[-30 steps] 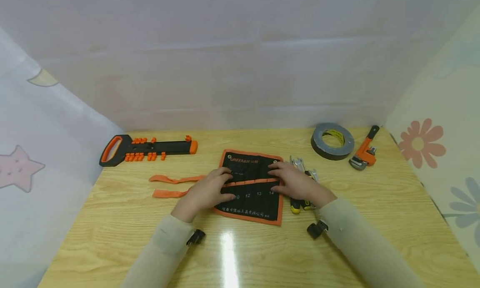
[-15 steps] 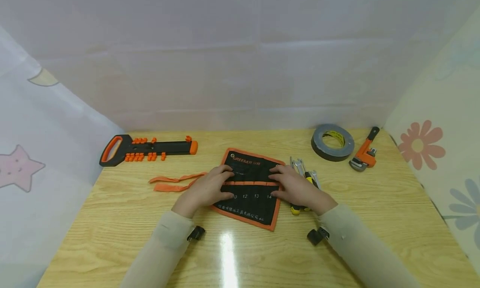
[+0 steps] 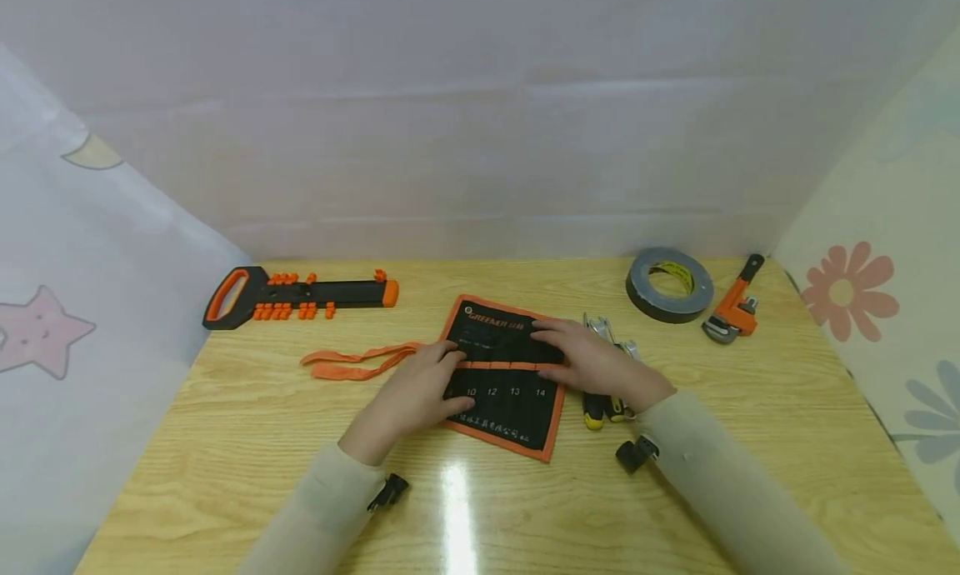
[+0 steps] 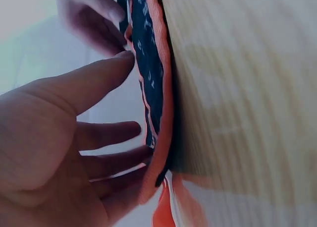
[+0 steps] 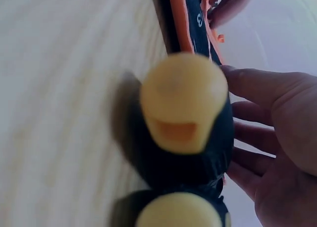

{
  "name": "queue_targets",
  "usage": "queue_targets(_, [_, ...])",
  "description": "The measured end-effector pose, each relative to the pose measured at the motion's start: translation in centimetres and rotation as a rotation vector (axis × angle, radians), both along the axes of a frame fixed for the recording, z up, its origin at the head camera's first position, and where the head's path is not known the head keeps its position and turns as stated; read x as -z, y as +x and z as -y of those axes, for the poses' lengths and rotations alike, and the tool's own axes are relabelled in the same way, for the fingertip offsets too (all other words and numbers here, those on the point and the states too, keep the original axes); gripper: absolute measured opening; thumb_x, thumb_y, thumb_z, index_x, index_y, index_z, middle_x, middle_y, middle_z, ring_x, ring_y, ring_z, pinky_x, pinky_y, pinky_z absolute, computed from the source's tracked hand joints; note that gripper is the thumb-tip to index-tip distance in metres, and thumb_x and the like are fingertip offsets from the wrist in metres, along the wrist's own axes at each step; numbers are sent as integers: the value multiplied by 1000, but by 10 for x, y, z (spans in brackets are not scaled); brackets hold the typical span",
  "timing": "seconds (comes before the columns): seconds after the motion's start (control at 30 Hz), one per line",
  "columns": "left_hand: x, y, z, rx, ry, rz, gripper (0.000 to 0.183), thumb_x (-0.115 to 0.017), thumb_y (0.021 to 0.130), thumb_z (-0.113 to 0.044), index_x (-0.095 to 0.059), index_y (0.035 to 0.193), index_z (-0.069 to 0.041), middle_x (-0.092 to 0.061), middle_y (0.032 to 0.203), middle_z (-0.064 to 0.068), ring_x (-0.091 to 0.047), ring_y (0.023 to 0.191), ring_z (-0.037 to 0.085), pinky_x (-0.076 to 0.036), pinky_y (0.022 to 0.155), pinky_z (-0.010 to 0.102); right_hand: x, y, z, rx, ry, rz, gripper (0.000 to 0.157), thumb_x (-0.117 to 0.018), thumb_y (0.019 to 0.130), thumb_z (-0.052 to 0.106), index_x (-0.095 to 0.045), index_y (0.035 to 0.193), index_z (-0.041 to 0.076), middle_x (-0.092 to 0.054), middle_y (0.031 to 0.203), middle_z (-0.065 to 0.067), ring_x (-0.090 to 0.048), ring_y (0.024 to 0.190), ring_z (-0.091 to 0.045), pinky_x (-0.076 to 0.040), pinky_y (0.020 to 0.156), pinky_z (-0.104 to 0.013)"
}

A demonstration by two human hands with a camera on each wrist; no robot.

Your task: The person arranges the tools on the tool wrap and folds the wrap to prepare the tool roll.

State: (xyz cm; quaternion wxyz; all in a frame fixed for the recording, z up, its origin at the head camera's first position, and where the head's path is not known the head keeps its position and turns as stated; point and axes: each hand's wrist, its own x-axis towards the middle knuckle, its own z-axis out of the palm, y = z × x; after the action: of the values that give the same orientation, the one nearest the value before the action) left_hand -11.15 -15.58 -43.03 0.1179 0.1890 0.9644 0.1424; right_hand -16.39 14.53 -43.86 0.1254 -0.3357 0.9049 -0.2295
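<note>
A black fabric tool pouch with orange trim lies flat on the table, its row of pockets numbered 10 to 14. My left hand lies over the pouch's left edge, fingers loosely bent; in the left wrist view its thumb and fingertips meet the pouch. Across from it, the right hand rests its fingertips on the right part of the pouch. Beneath and beside that hand are wrenches and yellow-and-black tool handles, partly hidden. One yellow handle end looms close in the right wrist view.
Orange tie straps trail left from the pouch. A black rack with orange clips lies at the back left. At the back right are a roll of grey tape and an orange pipe wrench. Fabric walls enclose the table.
The pouch has turned slightly, its lower right corner shifting toward me and left. My left hand has slid down along its left edge, uncovering more of the numbers. The right hand has barely moved.
</note>
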Motion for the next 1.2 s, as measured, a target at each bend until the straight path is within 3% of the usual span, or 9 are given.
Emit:
queue_targets(0.17, [1, 5, -3, 14, -29, 15, 79, -82, 96, -44, -54, 156, -1, -46, 165, 22, -44, 154, 42, -42, 126, 56, 2, -6, 2, -21, 52, 12, 61, -74, 105, 28, -55, 155, -1, -41, 170, -22, -42, 156, -44, -41, 124, -61])
queue_targets(0.37, [3, 3, -3, 8, -24, 17, 77, -84, 96, -40, -54, 156, -2, -46, 165, 21, -45, 154, 40, -42, 126, 55, 4, -5, 0, -28, 78, 6, 59, -73, 105, 30, -58, 153, -1, -43, 169, -22, -43, 156, -44, -41, 124, -60])
queue_targets(0.73, [7, -7, 5, 14, 45, 37, 68, -82, 99, -28, -55, 156, -2, -42, 170, 20, -39, 158, 41, -36, 129, 57, 5, 9, -4, -8, 91, -22, 58, -75, 104, 33, -62, 149, 0, -48, 166, -21, -47, 152, -44, -42, 123, -61])
queue_targets(0.97, [6, -12, 10, 16, 76, 31, 65, -79, 100, -17, -53, 156, 1, -39, 172, 21, -38, 159, 42, -36, 129, 56, 7, 17, -6, 20, 76, -37, 56, -75, 104, 33, -64, 147, 0, -53, 162, -19, -53, 146, -41, -50, 115, -58])
queue_targets(1.2, [8, -21, 15, 73, 71, 39, 62, -76, 101, -11, -53, 157, 1, -36, 173, 22, -35, 161, 43, -34, 130, 57, 5, 27, -7, 35, 55, -43, 53, -76, 103, 31, -67, 143, -2, -56, 159, -20, -54, 140, -40, -52, 112, -57])
